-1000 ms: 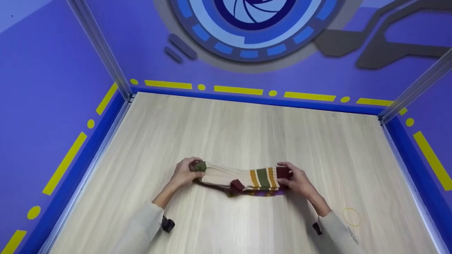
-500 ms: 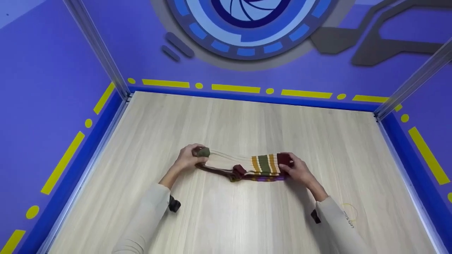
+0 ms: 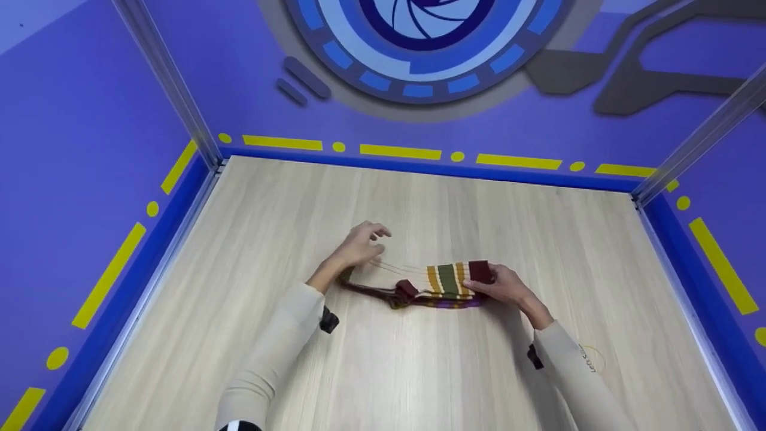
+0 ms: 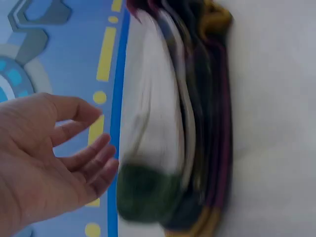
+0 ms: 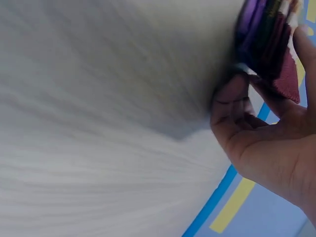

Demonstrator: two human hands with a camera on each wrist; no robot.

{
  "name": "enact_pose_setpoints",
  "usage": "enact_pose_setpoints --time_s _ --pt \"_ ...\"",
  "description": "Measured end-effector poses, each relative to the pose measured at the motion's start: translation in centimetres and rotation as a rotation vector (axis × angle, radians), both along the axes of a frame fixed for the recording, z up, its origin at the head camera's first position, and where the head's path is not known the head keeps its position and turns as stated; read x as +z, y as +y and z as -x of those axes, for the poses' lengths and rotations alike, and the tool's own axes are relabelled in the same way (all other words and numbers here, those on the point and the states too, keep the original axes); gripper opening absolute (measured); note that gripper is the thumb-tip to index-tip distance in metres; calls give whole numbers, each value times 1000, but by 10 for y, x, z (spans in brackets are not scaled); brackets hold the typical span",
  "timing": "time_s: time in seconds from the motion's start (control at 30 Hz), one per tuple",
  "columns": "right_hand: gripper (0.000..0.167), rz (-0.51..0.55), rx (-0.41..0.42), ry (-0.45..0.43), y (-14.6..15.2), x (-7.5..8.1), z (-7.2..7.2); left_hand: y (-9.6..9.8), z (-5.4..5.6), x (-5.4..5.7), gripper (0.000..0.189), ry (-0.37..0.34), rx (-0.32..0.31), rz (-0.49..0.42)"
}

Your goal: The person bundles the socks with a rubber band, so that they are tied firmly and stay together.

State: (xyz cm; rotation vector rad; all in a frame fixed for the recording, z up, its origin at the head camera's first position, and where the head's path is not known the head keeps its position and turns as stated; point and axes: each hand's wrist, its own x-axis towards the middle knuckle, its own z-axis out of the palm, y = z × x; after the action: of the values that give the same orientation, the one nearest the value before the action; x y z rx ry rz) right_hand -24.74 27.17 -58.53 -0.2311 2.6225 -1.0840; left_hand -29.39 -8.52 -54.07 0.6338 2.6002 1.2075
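A stack of several knitted socks (image 3: 383,278) lies across the table; the top one is cream with mustard and green stripes and a maroon cuff. Its green toe (image 4: 148,195) shows in the left wrist view, with darker socks layered beneath. My left hand (image 3: 358,245) hovers by the toe end, fingers loosely bent and apart from the fabric, holding nothing. At the cuff end, my right hand (image 3: 505,284) grips the stack, thumb on top and fingers at the far edge and underneath. In the right wrist view the maroon cuff (image 5: 287,81) sits between thumb and fingers.
A thin yellow loop, like a rubber band (image 3: 593,357), lies on the wood-grain table (image 3: 383,371) beside the right sleeve. Blue panels (image 3: 383,120) with yellow markings wall in the back and both sides, joined by metal posts (image 3: 173,84).
The stack has moved away from me, then stayed in place. My left hand has let go of the toe end and moved up and to the right. My right hand still holds the cuffs.
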Motion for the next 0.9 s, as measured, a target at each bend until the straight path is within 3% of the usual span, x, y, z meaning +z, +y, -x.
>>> enact_pose_setpoints --time_s 0.2,0.4,0.5,0.7,0.8,0.9 --pt "51 8 -36 -41 -4 3 -5 28 -1 -5 41 -69 -197 -3" --pt "65 -17 -81 -64 -11 8 -9 54 -3 -13 60 -105 -281 38" --pt "64 15 -86 -73 -13 16 -10 67 0 -15 72 -127 -319 31" --pt "52 121 -101 -5 -22 37 -15 86 8 -17 75 -290 -399 -92" --pt "49 175 -107 49 -29 47 -19 94 12 -21 68 -390 -413 -195" --pt "49 226 -93 91 -36 55 -22 98 16 -29 61 -441 -407 -279"
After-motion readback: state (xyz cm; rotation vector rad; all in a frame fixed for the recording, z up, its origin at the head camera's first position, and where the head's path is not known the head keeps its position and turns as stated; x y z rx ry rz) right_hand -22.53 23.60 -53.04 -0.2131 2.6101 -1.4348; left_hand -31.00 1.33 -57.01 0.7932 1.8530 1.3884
